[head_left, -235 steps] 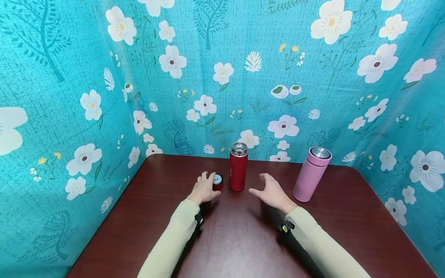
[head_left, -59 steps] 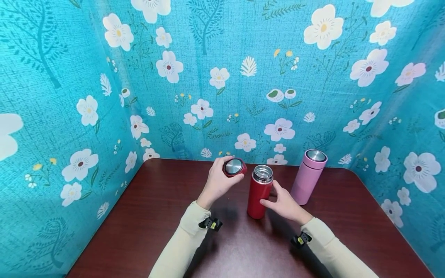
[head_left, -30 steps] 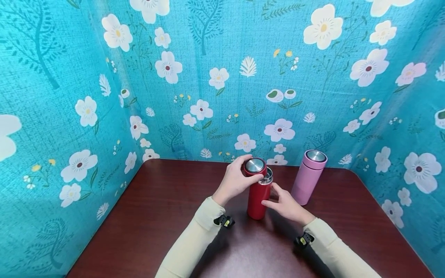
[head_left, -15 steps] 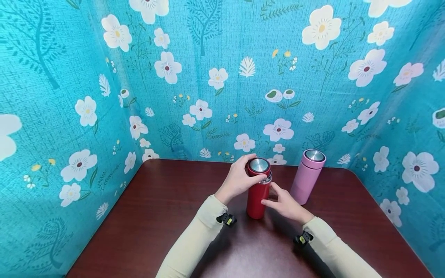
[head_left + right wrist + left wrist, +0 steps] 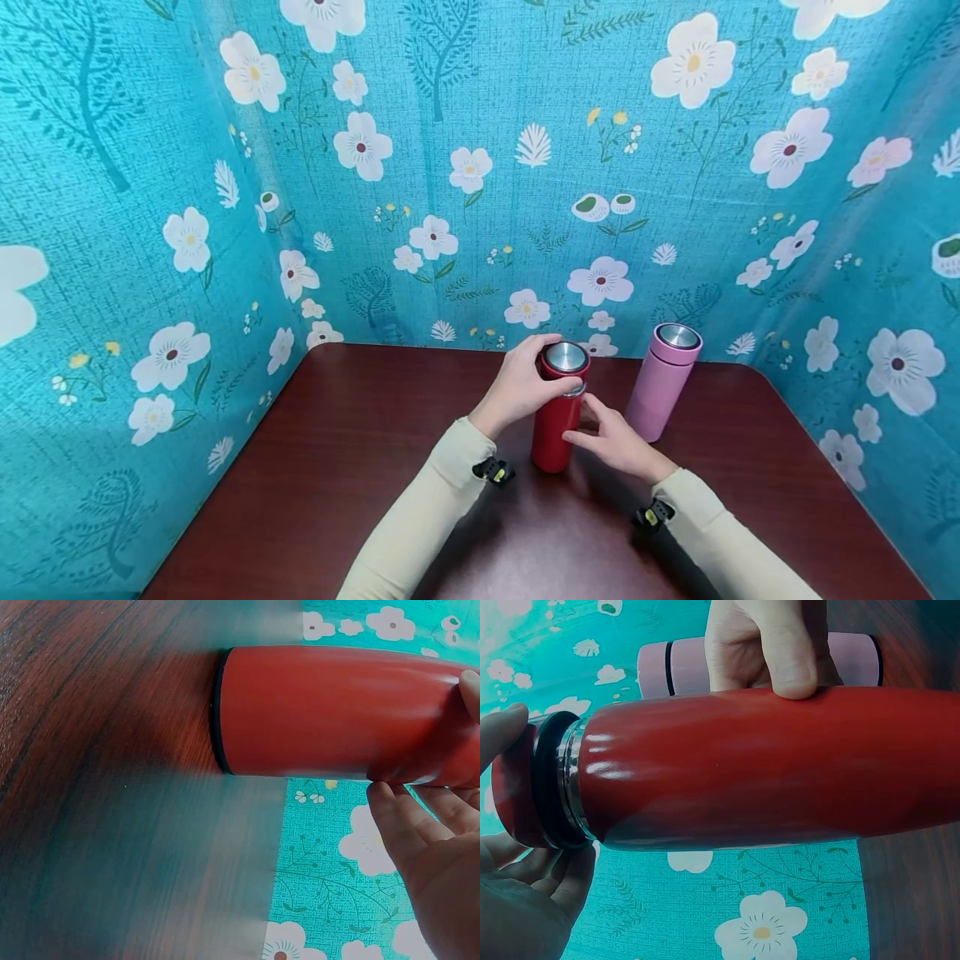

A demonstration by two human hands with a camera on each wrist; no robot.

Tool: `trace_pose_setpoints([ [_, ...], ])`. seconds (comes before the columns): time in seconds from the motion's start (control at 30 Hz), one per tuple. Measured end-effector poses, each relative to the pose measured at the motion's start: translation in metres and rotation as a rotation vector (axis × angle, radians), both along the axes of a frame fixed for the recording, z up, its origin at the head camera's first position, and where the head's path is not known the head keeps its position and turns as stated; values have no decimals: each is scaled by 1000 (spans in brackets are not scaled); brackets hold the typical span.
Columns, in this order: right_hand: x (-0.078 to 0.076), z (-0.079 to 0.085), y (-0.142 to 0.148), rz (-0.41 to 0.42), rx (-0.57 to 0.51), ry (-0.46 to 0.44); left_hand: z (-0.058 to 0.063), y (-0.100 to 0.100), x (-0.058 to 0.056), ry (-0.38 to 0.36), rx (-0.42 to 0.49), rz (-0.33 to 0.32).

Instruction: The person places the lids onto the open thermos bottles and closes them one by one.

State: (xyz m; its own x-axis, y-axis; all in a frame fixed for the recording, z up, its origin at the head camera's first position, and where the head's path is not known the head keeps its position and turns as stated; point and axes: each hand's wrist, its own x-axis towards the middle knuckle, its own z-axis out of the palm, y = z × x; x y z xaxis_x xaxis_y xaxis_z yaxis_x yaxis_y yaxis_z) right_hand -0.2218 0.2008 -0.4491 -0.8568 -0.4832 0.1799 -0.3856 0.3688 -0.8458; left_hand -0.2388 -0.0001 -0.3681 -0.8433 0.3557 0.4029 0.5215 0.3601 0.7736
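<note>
A red thermos (image 5: 553,433) stands on the dark wooden table, a little right of the middle in the head view. My left hand (image 5: 525,385) grips its red lid (image 5: 566,358), which has a silver disc on top, between thumb and fingers. The lid sits over the bottle's mouth; in the left wrist view a dark ring (image 5: 553,780) and a strip of steel neck (image 5: 573,780) show between lid and body. My right hand (image 5: 618,440) holds the thermos body from the right, thumb in front and fingers behind. In the right wrist view the black-edged base (image 5: 219,711) is seen.
A pink thermos (image 5: 660,392) with its lid on stands behind and to the right of my right hand. The brown table (image 5: 337,467) ends at the back against a blue flowered cloth (image 5: 450,167), which also hangs at both sides.
My left hand picked up the lid from the table and carried it right onto the red thermos's mouth. My right hand took hold of the body, which now stands nearer and further right.
</note>
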Motion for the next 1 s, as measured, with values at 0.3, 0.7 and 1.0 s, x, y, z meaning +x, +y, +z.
trace_pose_setpoints([
  [0.3, -13, -26, 8, -19, 1, -1, 0, 3, -1, -15, -31, 11],
  [0.7, -12, -26, 7, -1, -29, 20, -6, 2, 0, -16, -48, 6],
  [1.0, -12, -24, 7, -10, -23, 20, -11, 1, -2, -1, -37, 10],
])
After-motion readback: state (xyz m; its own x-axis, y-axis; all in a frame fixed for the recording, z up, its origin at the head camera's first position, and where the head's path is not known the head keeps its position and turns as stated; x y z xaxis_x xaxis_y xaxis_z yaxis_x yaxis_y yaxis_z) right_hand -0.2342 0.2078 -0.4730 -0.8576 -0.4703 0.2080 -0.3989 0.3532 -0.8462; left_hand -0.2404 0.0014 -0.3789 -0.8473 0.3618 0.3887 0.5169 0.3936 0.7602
